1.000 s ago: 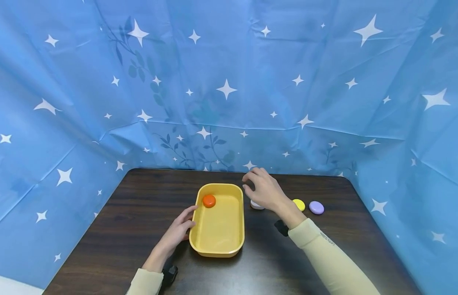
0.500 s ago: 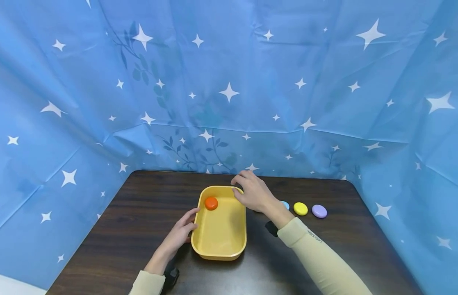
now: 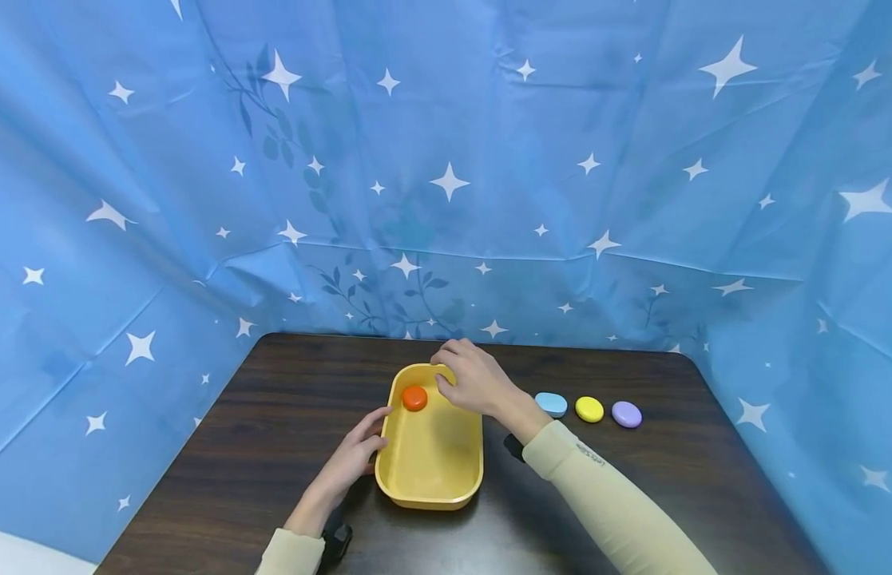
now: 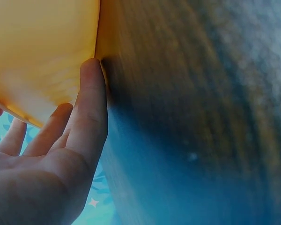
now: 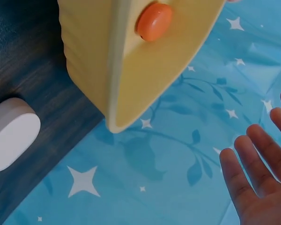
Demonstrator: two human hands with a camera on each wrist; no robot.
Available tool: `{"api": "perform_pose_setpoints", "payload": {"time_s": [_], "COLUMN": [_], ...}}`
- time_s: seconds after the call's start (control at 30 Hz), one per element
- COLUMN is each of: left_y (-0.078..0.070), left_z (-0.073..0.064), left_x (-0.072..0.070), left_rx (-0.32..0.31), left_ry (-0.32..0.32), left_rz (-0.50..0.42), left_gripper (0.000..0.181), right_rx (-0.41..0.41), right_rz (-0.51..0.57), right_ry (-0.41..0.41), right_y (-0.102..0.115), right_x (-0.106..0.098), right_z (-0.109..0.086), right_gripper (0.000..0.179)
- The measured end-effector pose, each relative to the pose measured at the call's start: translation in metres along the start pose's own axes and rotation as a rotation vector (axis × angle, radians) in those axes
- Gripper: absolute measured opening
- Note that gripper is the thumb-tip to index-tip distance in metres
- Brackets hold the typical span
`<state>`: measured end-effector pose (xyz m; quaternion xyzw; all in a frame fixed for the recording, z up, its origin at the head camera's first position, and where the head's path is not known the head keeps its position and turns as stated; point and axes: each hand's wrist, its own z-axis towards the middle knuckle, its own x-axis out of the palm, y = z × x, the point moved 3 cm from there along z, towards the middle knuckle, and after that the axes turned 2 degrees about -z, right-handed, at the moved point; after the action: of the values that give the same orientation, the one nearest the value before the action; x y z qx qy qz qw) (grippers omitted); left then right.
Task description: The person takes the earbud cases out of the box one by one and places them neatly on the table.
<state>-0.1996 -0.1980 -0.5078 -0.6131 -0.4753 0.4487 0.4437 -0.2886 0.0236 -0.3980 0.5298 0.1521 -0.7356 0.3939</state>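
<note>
My left hand (image 3: 352, 455) rests against the left side of a yellow tray (image 3: 430, 505), its fingertips at the rim. In the left wrist view, the fingers (image 4: 91, 98) of the left hand lie nearly straight along the tray's wall. Over the tray's far right corner hovers my right hand (image 3: 469, 377). The right wrist view shows the fingers (image 5: 253, 164) of that hand spread and loosely bent, with nothing between them. Inside the tray, near its far left corner, lies a smooth orange disc-like piece (image 3: 414, 398).
On the dark wooden table (image 3: 273, 399), right of the tray, lie a light blue oval piece (image 3: 551, 404), a yellow round one (image 3: 589, 409) and a lilac one (image 3: 626, 414). A white oval piece (image 5: 16, 136) beside the tray is hidden in the head view. Blue star-patterned cloth (image 3: 446, 200) hangs behind.
My right hand has moved left from beside the tray to over its far right corner, uncovering the light blue piece. The left hand keeps its place at the tray.
</note>
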Motion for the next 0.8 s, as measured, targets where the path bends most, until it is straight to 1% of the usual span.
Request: {"api": "perform_pose_setpoints", "payload": {"time_s": [0.17,0.4,0.6,0.8], "left_y": [0.0,0.001,0.002,0.003], "left_z": [0.0,0.0,0.001,0.003], "left_x": [0.0,-0.001,-0.001,-0.001], "left_rx": [-0.003,-0.01,-0.01,0.003], "left_ry": [-0.008,-0.012,-0.009,0.015], "left_rz": [0.008,0.009,0.008,-0.011], "left_gripper": [0.054,0.054,0.054,0.055], "right_rx": [0.005,0.003,0.017,0.032], "right_rz": [-0.007,-0.029,-0.029,-0.053], "right_ry": [0.036,0.086,0.155,0.232], "right_y": [0.001,0.002,0.001,-0.002], "right_x": [0.01,0.025,0.037,0.049], "right_z": [0.004,0.008,0.009,0.008], "right_gripper": [0.023,0.024,0.031,0.036]}}
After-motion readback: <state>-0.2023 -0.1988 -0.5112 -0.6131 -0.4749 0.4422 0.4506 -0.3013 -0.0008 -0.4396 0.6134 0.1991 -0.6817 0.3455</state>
